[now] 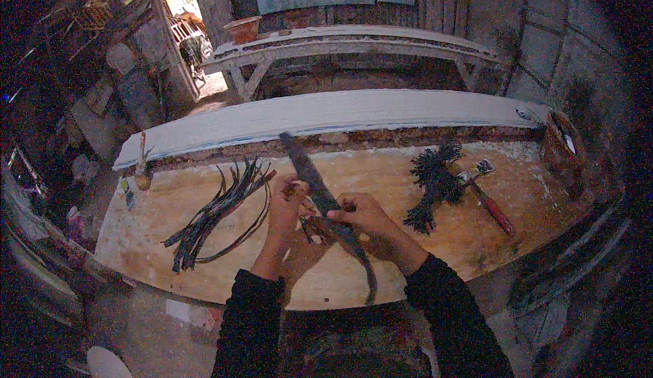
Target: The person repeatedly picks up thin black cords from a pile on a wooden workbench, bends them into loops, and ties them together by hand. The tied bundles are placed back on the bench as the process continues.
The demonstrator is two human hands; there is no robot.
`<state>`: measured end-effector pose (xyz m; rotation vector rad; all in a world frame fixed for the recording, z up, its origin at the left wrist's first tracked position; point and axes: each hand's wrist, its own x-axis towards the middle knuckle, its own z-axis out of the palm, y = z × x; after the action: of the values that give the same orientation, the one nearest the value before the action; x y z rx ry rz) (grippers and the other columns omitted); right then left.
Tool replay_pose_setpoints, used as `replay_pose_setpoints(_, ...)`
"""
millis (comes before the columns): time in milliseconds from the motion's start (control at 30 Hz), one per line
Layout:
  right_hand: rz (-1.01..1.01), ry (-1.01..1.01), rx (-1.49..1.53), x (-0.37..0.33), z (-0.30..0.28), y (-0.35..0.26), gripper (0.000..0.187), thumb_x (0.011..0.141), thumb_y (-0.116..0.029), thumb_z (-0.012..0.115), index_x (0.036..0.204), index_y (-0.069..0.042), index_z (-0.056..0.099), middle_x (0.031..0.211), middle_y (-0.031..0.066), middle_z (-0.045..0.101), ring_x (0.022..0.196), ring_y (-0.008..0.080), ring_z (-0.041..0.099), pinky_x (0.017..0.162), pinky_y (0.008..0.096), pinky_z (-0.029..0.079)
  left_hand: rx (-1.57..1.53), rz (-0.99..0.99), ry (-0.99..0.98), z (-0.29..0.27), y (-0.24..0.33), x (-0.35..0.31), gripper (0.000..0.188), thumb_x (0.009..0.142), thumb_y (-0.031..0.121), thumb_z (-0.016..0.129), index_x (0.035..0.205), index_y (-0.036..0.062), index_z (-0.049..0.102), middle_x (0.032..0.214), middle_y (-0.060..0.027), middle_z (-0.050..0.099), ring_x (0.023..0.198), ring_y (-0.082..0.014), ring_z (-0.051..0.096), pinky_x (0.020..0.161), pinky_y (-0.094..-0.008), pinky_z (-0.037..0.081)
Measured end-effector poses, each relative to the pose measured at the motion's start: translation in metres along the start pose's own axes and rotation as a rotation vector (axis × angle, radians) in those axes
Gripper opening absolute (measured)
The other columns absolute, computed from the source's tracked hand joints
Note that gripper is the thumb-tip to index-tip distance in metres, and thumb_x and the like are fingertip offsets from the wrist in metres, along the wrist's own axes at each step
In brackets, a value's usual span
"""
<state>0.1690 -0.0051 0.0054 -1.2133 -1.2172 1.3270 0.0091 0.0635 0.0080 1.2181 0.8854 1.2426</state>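
A long, dark, flexible strip (309, 170), perhaps rubber, runs diagonally between my hands, its lower end curving toward the table's front edge. My right hand (371, 221) is closed on its middle, thumb on top. Beside the strip, my left hand (289, 204) curls round a brownish tool with loops like scissor handles (296, 189); the fingers hide much of it, so its kind is uncertain. Left of my hands lies a loose bundle of long dark strips (221, 211). To the right sits a heap of short dark strips (435, 184) against a red-handled tool (493, 211) with a metal head.
A pale, dusty ledge (340, 112) runs along the back of the wooden table (401, 269). At the table's left stands a small jar with a stick in it (143, 174); a brown container (563, 140) is at the right. Behind are a bench (367, 41) and a reddish pot (243, 29).
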Motion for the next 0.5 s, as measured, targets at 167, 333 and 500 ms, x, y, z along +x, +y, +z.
replay_pose_setpoints(167,-0.128,0.203,-0.082,0.015,-0.008,0.012,0.019,0.08,-0.021,0.066,0.084,-0.004,0.061,0.075,0.005,0.062,0.066,0.0136,0.059,0.061,0.0279,0.047,0.06,-0.093,-0.425,0.009,-0.018,-0.01,0.021,0.079,0.006,0.065,0.095,0.005,0.051,0.074,-0.0026,0.058,0.056,-0.0077,0.052,0.05,-0.0192,0.044)
replay_pose_setpoints(333,-0.089,0.192,0.025,0.013,-0.003,0.012,0.02,0.08,-0.021,0.066,0.085,-0.004,0.058,0.076,0.0052,0.062,0.067,0.0142,0.059,0.06,0.0278,0.048,-0.043,-0.08,-0.361,0.011,-0.012,-0.017,0.015,0.08,0.004,0.063,0.091,0.0042,0.053,0.074,-0.0045,0.059,0.06,-0.008,0.055,0.049,-0.0189,0.042)
replay_pose_setpoints(500,-0.053,0.042,0.195,0.003,-0.001,0.0,0.021,0.08,-0.017,0.066,0.092,-0.004,0.055,0.082,0.008,0.061,0.072,0.0166,0.06,0.062,0.0294,0.05,0.094,0.007,-0.205,0.002,-0.016,-0.004,0.013,0.081,0.005,0.063,0.089,0.0032,0.053,0.074,-0.0048,0.06,0.058,-0.0091,0.055,0.048,-0.0202,0.044)
